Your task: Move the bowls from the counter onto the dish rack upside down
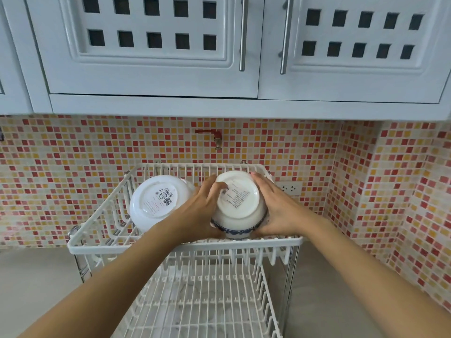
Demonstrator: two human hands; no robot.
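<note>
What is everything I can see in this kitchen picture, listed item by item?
plain white bowl: one, white, upside down, left on the rack's upper tier
blue-rimmed bowl: one, white with blue band, upside down, right on the upper tier
dish rack: one, white, two tiers, on the counter
tap: one, red, on the wall
power socket: one, white, right of the rack
cupboard doors: pale grey, overhead
left hand: one, gripping the blue-rimmed bowl
right hand: one, gripping the same bowl

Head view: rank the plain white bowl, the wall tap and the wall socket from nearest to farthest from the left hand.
From the left hand:
1. Plain white bowl, just to its left on the rack's upper tier.
2. Wall tap, above on the tiles.
3. Wall socket, to the right, beyond the right hand.
</note>
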